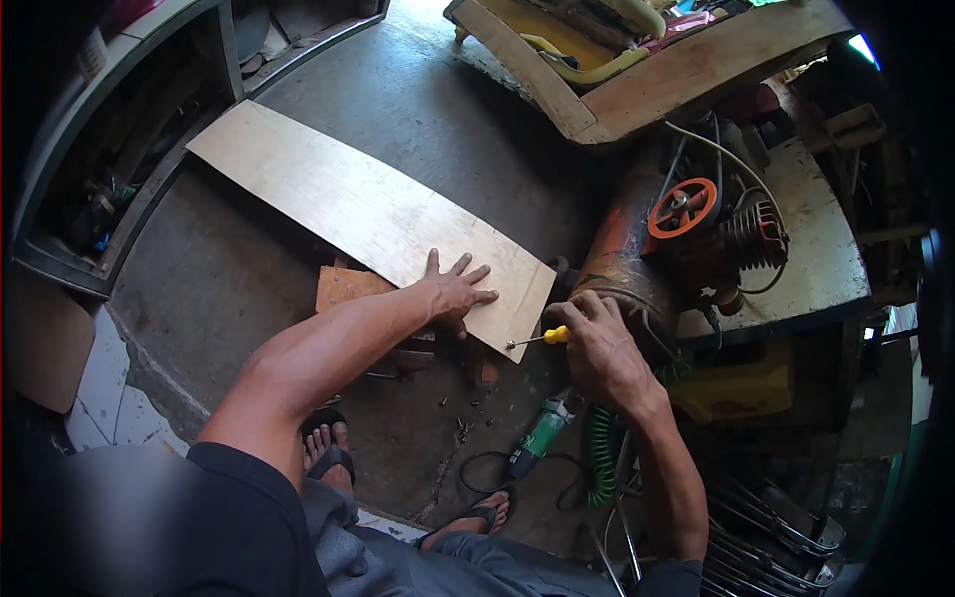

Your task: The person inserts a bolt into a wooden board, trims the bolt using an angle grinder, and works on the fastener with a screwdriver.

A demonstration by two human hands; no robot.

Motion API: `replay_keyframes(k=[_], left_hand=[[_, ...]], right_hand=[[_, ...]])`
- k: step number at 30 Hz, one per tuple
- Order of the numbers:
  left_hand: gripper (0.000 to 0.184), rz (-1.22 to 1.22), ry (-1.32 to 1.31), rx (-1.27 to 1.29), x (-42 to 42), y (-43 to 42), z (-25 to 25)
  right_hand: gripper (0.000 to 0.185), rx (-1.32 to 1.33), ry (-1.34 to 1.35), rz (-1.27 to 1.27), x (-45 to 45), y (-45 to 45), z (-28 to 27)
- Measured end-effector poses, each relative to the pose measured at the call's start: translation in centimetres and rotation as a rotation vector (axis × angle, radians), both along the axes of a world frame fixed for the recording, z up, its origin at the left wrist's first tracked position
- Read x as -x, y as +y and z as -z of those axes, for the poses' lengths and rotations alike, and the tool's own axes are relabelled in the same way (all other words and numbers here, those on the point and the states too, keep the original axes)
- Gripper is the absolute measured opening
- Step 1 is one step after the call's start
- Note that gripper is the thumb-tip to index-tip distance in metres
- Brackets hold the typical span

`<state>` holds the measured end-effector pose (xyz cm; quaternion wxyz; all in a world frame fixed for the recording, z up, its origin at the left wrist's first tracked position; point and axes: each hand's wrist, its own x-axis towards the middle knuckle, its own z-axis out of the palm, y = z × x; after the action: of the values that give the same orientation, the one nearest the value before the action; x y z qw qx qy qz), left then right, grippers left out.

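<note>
While my left hand (456, 292) is lying on the wood board (328, 199) with fingers spread, my right hand (609, 350) is pinching the yellow screwdriver (557, 335), its thin rod pointing left to the screw (510, 344) by the board's near right corner.

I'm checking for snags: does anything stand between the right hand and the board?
Only the yellow-handled screwdriver held in the right hand spans the gap to a corner of the board; nothing else visible intervenes.
</note>
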<state>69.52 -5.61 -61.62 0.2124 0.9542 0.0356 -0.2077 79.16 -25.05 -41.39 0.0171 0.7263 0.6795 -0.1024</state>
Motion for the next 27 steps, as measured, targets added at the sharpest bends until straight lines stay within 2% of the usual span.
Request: replay_keyframes(k=[2,4,5,7,8,10,11,13,14,16,17,21,23,24,27], left_hand=[[0.104,0.002,0.0,0.0,0.0,0.0,0.0],[0.104,0.006,-0.003,-0.001,0.1,0.0,0.1],[0.104,0.007,-0.002,0.0,0.1,0.0,0.1],[0.104,0.005,-0.003,0.001,-0.1,0.0,0.1],[0.104,0.001,0.001,-0.002,-0.1,0.1,0.1],[0.104,0.001,0.009,0.0,0.0,-0.1,0.1],[0.104,0.006,0.01,0.0,-0.1,0.1,0.1],[0.104,0.016,0.01,0.0,-0.1,0.0,0.1],[0.104,0.017,0.009,-0.003,-0.2,0.0,0.2],[0.104,0.006,0.007,-0.007,-0.1,0.3,0.2],[0.104,0.009,0.002,-0.007,-0.1,0.3,0.3],[0.105,0.014,0.006,-0.011,-0.1,0.1,0.1],[0.105,0.016,0.014,-0.01,-0.2,0.0,-0.1],[0.106,0.014,0.024,-0.008,-0.2,0.1,-0.1],[0.106,0.004,0.019,-0.012,0.0,0.1,0.0]], right_hand=[[0.041,0.041,0.067,0.054,1.1,0.3,-0.8],[0.047,0.231,-0.024,0.616,3.1,1.4,-2.3],[0.047,0.23,-0.025,0.62,2.6,1.1,-1.7],[0.047,0.11,-0.037,0.369,1.1,0.3,-0.1],[0.047,0.11,-0.038,0.363,0.8,0.3,-0.2],[0.047,0.057,-0.034,0.026,0.7,0.3,-0.7],[0.047,0.057,-0.036,0.026,1.2,0.7,-1.0],[0.055,0.232,-0.087,0.594,2.7,1.7,-1.7],[0.055,0.23,-0.088,0.595,2.4,1.3,-1.4],[0.052,0.122,-0.077,0.138,1.2,0.5,-0.8],[0.045,0.098,0.116,0.076,0.7,0.4,-0.9],[0.04,0.019,-0.023,0.283,1.8,0.0,-0.4],[0.033,-0.106,0.194,0.312,1.1,0.1,0.8],[0.033,-0.108,0.196,0.309,1.1,0.2,1.0],[0.016,-0.504,0.258,0.284,1.5,0.0,1.6]])
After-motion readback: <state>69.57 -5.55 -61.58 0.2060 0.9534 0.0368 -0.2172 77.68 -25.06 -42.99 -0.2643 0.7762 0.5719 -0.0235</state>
